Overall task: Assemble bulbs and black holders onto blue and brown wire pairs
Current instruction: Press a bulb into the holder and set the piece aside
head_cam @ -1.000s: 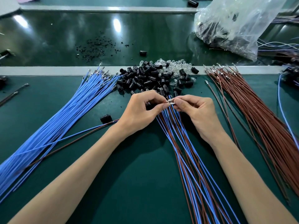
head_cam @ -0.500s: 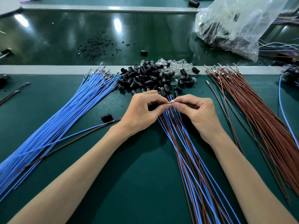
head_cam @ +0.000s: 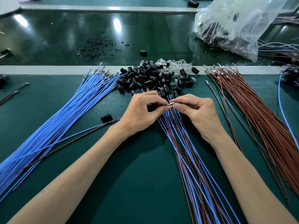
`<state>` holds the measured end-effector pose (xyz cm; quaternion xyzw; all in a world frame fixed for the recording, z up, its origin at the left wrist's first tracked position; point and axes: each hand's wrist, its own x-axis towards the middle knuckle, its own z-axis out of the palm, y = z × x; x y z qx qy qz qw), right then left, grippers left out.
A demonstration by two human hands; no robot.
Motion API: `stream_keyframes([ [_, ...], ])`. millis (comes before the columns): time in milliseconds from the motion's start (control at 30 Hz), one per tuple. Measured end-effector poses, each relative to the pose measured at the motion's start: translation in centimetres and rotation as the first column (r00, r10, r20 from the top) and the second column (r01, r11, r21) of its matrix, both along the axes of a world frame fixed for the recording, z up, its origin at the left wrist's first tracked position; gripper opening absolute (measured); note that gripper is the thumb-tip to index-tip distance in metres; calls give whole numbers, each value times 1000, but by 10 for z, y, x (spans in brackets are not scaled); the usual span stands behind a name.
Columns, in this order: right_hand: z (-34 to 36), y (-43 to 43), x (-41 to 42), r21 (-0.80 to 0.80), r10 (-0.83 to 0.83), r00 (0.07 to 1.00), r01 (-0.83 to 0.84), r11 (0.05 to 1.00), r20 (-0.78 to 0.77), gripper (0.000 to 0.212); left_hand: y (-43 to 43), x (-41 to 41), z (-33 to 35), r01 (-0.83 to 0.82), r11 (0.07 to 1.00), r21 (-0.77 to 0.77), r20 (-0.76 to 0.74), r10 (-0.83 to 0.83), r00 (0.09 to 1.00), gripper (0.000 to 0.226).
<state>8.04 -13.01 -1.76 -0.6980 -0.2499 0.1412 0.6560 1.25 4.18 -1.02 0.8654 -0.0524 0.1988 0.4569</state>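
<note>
Green desk is being covered across most of its width. The left third is being taken up by a fanned blue wire bundle, the right third by a brown wire bundle.

Beyond the desk's pale edge strip, a dark belt is being occupied at far right by a crumpled clear plastic bag and, left of centre, by black crumbs.

Between the forearms, a sheaf of mixed blue and brown pairs is being carried by the desk. Its far ends are being hidden by both hands.

Just behind the hands, the pile of black holders and clear bulbs is being partly screened by the knuckles.

Left hand and right hand are being held fingertip to fingertip above the sheaf. The fingers of both are curled, and a small shiny part on a brown wire end is being pinched between them. Bulb or terminal: cannot be told.

One loose pair is being crossed by the left wrist, just beside a stray holder.
</note>
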Motion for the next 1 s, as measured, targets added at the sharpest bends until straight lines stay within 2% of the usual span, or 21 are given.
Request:
stream_keyframes([
  [200,0,3,-3,1,-4,999,4,1000,32,17,0,1,-1,-13,1000,1,12,13,1000,6],
  [333,1,3,-5,-5,-23,996,23,1000,85,27,0,1,-1,-15,1000,-5,10,15,1000,6],
  [633,1,4,-6,-115,-32,978,57,992,208,19,0,0,0,-14,1000,3,1,14,1000,7],
  [833,1,5,-7,-113,-39,965,70,991,259,26,-1,0,1,-18,1000,-12,1,18,1000,7],
  [1000,-1,5,-5,-128,-37,956,77,989,292,23,0,0,0,-15,1000,-10,-4,15,1000,6],
])
